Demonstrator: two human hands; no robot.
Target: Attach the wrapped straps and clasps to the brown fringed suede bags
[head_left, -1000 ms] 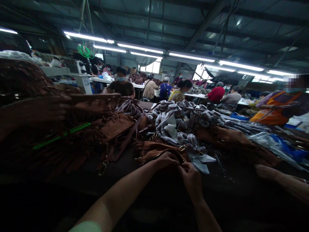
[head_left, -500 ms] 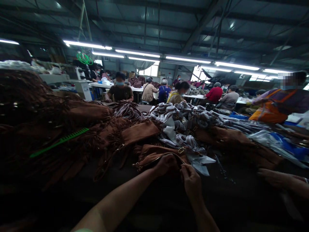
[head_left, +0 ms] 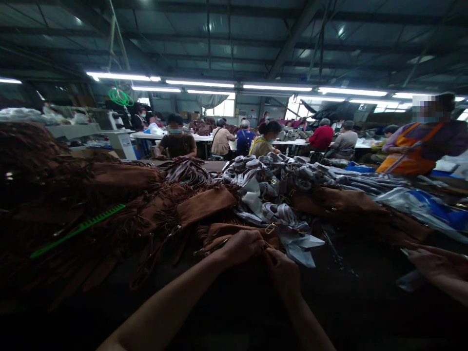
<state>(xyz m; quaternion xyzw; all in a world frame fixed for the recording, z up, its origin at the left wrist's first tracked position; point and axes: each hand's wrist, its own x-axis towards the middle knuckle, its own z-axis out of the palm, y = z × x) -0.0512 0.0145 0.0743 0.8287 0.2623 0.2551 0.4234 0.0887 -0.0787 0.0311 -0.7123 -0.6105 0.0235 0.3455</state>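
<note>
hands: 2, left (head_left: 243,245), right (head_left: 281,270) | gripping 1 brown bag (head_left: 223,233)

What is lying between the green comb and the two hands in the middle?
In the head view, brown fringed suede bags with straps lie heaped between the green comb and the left hand and right hand.

Brown fringed bag (head_left: 219,234), green comb (head_left: 78,229) — grey wrapping (head_left: 278,212)

both hands (head_left: 263,256) apparently gripping brown bag (head_left: 234,233)
</note>
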